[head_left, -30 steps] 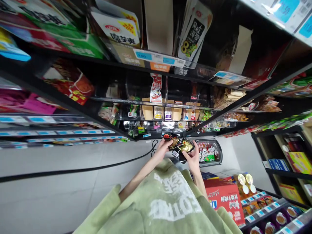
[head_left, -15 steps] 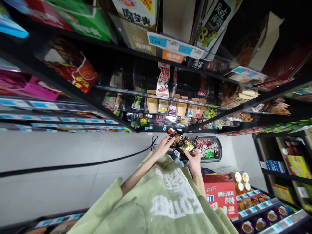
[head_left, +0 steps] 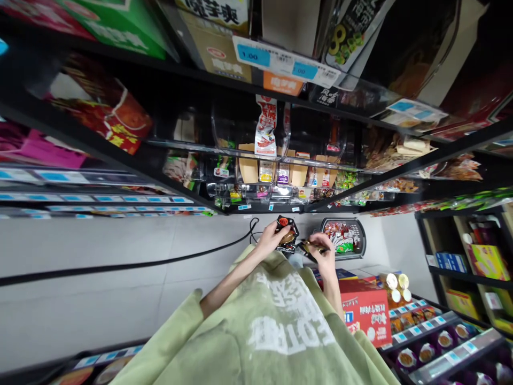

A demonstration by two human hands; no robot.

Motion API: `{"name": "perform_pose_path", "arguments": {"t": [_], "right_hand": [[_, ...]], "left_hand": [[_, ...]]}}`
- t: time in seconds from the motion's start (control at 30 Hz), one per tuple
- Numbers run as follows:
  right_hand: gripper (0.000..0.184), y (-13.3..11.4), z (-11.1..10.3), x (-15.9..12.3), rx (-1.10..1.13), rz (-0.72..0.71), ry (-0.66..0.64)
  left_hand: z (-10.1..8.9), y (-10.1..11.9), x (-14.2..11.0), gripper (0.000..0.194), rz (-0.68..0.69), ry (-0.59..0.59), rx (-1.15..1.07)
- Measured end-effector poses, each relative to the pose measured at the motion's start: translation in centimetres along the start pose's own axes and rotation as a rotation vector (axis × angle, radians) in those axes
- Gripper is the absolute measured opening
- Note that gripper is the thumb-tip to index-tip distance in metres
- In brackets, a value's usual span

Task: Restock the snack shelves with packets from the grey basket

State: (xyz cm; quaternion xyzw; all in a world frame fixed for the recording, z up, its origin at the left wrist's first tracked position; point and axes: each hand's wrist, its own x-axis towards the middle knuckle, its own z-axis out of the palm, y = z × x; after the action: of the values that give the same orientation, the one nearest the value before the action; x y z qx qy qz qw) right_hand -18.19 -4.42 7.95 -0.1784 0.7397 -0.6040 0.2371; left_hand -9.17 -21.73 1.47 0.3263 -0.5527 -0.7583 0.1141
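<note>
My left hand (head_left: 269, 238) is closed on a black snack packet (head_left: 287, 235) with an orange-red emblem and a brown, egg-like picture or window. Close beside it, my right hand (head_left: 323, 250) pinches a second black and gold packet (head_left: 311, 247), seen nearly edge-on with the fingers curled over it. Both packets are in front of my chest, above the floor. To the right of my right hand sits a grey basket (head_left: 364, 240) with red, white and green packets inside.
Black shelves carry snack packets and boxes ahead, with a price label (head_left: 286, 61) on one edge. A black cable (head_left: 140, 264) crosses the floor (head_left: 120, 310) at the left. A red carton (head_left: 366, 310) stands at the lower right, near shelves with cups.
My right hand has turned and risen slightly, so its packet now shows edge-on rather than its gold face. The left hand's packet is tilted more toward me. The view has shifted slightly.
</note>
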Motion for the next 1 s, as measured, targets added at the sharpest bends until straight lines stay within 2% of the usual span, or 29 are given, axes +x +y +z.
{"name": "perform_pose_path", "arguments": {"t": [0.1,0.17,0.23,0.33,0.5,0.7,0.87,1.0], "right_hand": [[0.035,-0.7,1.1,0.8,-0.285,-0.081,0.088],[0.033,-0.7,1.8,1.1,-0.342,-0.108,0.150],[0.024,-0.5,2.3,1.2,-0.327,-0.127,0.201],[0.021,-0.1,2.8,0.9,-0.284,-0.142,0.260],[0.023,-0.1,3.2,0.9,-0.131,0.048,0.387],[0.034,0.3,3.5,1.5,0.089,0.252,0.338],[0.038,0.2,4.0,1.0,0.295,0.402,0.304],[0.037,0.2,4.3,0.4,0.364,0.430,0.247]], "left_hand": [[0.3,0.8,-0.4,0.030,0.051,0.007,0.075],[0.3,1.3,-0.6,0.030,0.081,0.014,0.099],[0.2,1.5,-0.6,0.029,0.103,0.010,0.108],[-0.1,1.6,-0.7,0.028,0.138,-0.022,0.105],[-0.6,1.3,-1.6,0.029,0.112,-0.081,0.074],[-0.3,0.7,-3.4,0.031,0.048,-0.171,0.039],[-0.3,-0.1,-4.2,0.039,-0.023,-0.121,-0.068],[-0.5,-0.5,-4.7,0.042,-0.035,-0.102,-0.088]]}}
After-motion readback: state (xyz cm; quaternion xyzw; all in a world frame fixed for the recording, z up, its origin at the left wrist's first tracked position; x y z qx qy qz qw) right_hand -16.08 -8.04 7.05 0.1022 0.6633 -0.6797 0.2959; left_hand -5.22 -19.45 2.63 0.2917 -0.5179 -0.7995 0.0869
